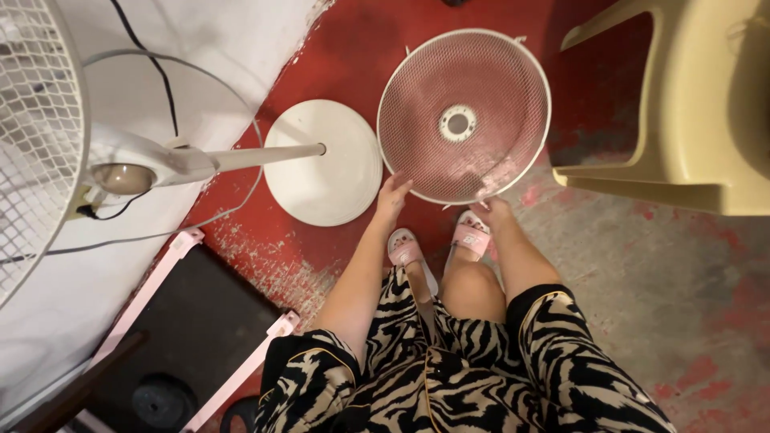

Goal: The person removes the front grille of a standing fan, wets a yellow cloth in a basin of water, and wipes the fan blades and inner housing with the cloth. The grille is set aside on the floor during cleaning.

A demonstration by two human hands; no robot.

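View from a head camera looking straight down at a person bending toward a worn red floor point(345, 48). A round white mesh fan guard point(464, 116) lies flat on the floor, with a small white ring at its centre. Both of the person's hands are at the guard's near edge. The left hand point(392, 195) reaches down with fingers stretched out fairly straight and close together, the fingertips touching the guard's lower left rim. The right hand point(495, 207) meets the lower right rim; its fingers are curled in around the edge, though how firmly they grip cannot be told. Just below the hands, two feet in pink slippers point(472, 236) stand on the floor, and the person wears zebra-striped shorts point(449, 377). Just beside the guard, to its left, sits the round white base point(325, 164) of a standing fan, with its white pole point(257, 156) rising toward the camera to the motor housing and a second white guard point(36, 136) at the left edge of the view. A beige plastic chair point(690, 104) stands at the upper right, near the guard. A dark panel with a pink frame point(152, 293) lies at the lower left.
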